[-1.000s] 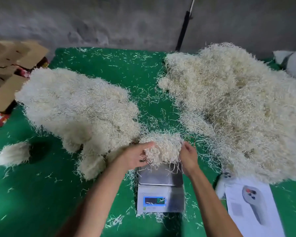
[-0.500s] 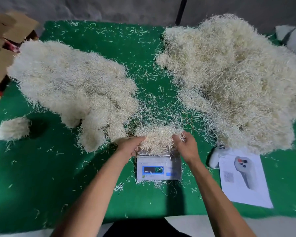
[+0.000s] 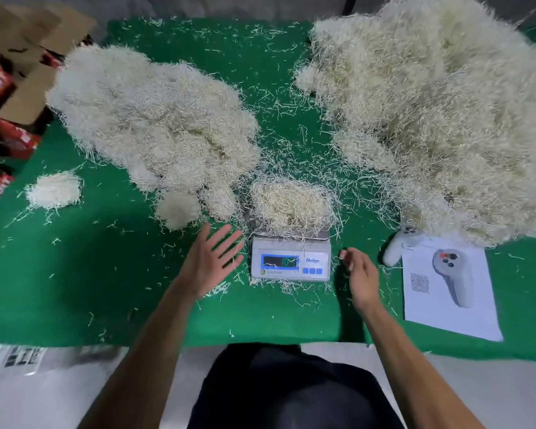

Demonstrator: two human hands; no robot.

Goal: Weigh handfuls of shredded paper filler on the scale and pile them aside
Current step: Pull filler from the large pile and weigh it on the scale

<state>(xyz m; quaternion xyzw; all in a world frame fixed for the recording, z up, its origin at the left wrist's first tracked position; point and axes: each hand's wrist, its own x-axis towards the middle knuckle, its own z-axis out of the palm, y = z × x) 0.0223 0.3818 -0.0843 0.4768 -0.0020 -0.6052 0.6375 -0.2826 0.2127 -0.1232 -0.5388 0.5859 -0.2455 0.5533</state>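
Note:
A small white digital scale (image 3: 290, 261) stands on the green table, its display lit. A handful of cream shredded paper (image 3: 290, 203) lies heaped on its pan. My left hand (image 3: 212, 261) hovers just left of the scale, palm up, fingers spread and empty. My right hand (image 3: 360, 274) hangs just right of the scale with fingers loosely curled, holding nothing. A big pile of filler (image 3: 440, 119) covers the right side of the table. Another broad pile (image 3: 155, 125) lies at the left, with a small separate clump (image 3: 54, 190) beyond it.
A white handheld controller (image 3: 399, 244) and a printed sheet (image 3: 446, 286) lie right of the scale. Cardboard boxes (image 3: 10, 72) stand off the table's left edge. Loose shreds litter the green cloth (image 3: 75, 274). The table's near edge runs just in front of my body.
Both hands set the handful down on the scale pan, let go, and drew back toward me to either side of the scale. The view has tilted down.

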